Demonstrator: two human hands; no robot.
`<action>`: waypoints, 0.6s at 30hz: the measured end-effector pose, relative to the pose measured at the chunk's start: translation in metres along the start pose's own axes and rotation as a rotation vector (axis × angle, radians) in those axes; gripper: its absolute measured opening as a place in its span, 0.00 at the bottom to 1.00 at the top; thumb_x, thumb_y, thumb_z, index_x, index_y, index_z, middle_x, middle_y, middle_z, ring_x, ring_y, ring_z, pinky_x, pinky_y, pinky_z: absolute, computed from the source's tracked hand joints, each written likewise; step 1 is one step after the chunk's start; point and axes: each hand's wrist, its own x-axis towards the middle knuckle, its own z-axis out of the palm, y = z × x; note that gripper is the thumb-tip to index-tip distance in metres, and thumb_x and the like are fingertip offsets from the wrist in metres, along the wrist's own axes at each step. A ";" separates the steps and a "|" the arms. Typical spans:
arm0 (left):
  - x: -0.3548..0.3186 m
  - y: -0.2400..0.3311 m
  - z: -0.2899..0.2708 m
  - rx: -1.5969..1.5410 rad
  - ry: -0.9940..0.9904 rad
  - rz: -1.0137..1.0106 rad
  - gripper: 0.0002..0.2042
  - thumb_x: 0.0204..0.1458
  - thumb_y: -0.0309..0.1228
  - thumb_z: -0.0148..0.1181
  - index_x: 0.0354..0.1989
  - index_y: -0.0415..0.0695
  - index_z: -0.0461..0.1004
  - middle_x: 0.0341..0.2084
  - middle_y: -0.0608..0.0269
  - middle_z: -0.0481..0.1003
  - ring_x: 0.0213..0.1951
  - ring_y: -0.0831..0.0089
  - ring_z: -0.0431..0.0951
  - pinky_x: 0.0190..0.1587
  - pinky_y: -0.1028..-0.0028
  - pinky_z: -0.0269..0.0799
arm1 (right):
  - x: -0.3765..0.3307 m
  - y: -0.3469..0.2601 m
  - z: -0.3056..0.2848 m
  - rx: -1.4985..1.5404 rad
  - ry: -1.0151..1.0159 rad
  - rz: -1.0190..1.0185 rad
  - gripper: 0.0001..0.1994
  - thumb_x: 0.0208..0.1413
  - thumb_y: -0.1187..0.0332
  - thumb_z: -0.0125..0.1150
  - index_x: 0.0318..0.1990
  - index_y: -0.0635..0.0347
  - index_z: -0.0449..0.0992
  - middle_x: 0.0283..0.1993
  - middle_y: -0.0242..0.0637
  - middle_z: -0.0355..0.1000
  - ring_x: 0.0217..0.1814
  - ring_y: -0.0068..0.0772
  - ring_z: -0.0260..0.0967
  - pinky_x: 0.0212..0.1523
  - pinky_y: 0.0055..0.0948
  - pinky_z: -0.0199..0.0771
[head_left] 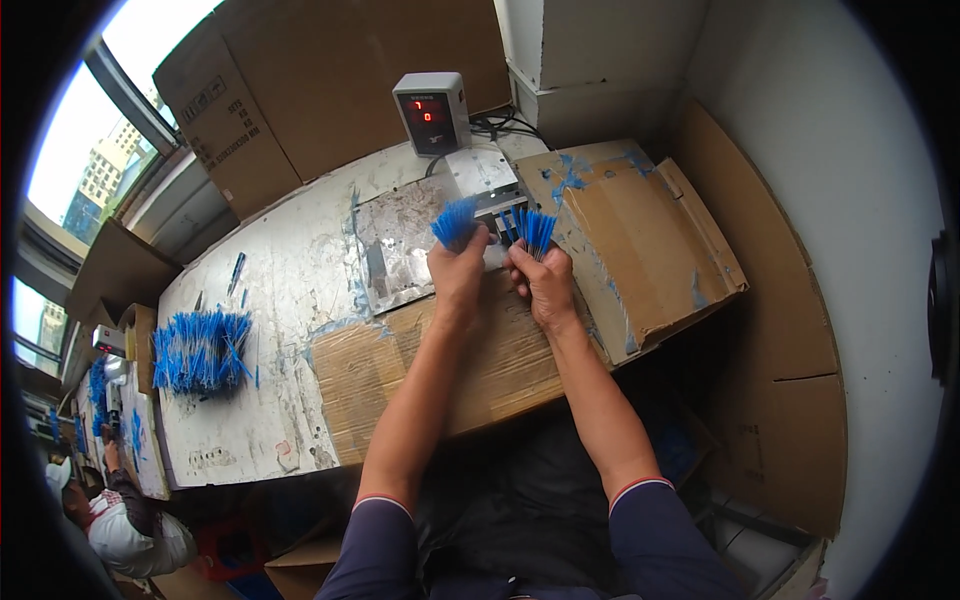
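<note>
My dark sleeves (380,545) are nearest me, and my bare forearms (415,405) reach up past a cardboard sheet (365,410) along the near edge of the worn white table (285,320). My left hand (460,274) is closed round one bunch (454,222) of thin blue sticks, their ends fanning out above my fist. Just beside it, my right hand (545,284) is curled, thumb pressed in, gripping a second bunch (532,230), also pointing up. I can't tell whether either bunch touches the dark fixture (484,201) behind. A stained metal plate (405,245) lies left of the bunches, and a flattened carton (655,245) sits to the right. Well off to the left is a thick blue pile (203,350) of sticks, with a pen (237,273) beyond it. Farther back stands a counter (432,112) with lit red digits, cables (510,128) beside it and a tall cardboard panel (340,90) behind. At far left, a co-worker (140,530) sits below the windows (90,170).
</note>
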 end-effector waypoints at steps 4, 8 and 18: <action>-0.002 -0.010 -0.004 -0.046 0.005 0.059 0.05 0.60 0.26 0.63 0.41 0.39 0.80 0.33 0.66 0.81 0.38 0.77 0.79 0.43 0.74 0.73 | -0.008 0.004 0.009 -0.327 -0.044 -0.099 0.06 0.58 0.70 0.65 0.40 0.61 0.78 0.27 0.28 0.76 0.22 0.13 0.67 0.18 0.16 0.64; -0.005 -0.011 -0.003 -0.013 -0.038 0.156 0.06 0.59 0.26 0.64 0.41 0.37 0.79 0.33 0.65 0.81 0.37 0.78 0.78 0.42 0.74 0.74 | -0.008 0.008 0.005 -0.388 -0.020 -0.068 0.05 0.58 0.71 0.64 0.38 0.61 0.79 0.27 0.29 0.77 0.21 0.14 0.68 0.18 0.17 0.67; 0.008 -0.011 -0.033 0.178 0.363 0.412 0.08 0.62 0.31 0.61 0.46 0.42 0.76 0.27 0.59 0.79 0.30 0.69 0.80 0.35 0.68 0.75 | 0.003 0.010 0.017 -0.371 0.091 -0.078 0.04 0.57 0.76 0.62 0.37 0.64 0.73 0.26 0.35 0.75 0.19 0.19 0.69 0.13 0.19 0.67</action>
